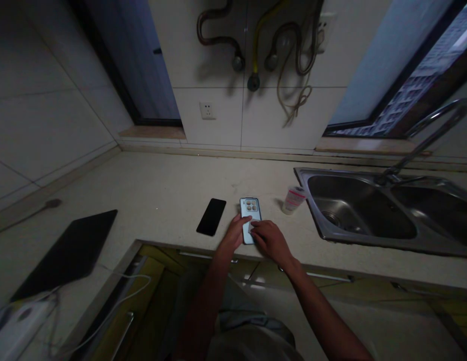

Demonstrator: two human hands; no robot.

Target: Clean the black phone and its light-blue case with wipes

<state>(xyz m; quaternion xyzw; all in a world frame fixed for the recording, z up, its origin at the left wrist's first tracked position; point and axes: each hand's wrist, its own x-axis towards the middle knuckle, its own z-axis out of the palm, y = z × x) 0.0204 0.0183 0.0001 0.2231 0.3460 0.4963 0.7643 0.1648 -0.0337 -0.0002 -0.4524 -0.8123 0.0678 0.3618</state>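
Note:
A light blue smartphone (245, 233) lies back side up near the counter's front edge, its square camera block at the far end. My left hand (235, 233) grips it along the left side, with the thumb across its back. My right hand (269, 235) is over the phone's right side, fingers curled and drawn together against the back. Whatever those fingertips pinch, if anything, is too small to make out. To the left of my hands, a second smartphone (211, 217) with a black face lies flat and untouched.
A clear plastic cup (294, 200) with red print stands right of my hands, beside the steel double sink (319, 233) and its tap (425, 138). At left are a dark flat panel (73, 248) and a white cable (137, 286). Pipes (218, 39) hang on the tiled wall.

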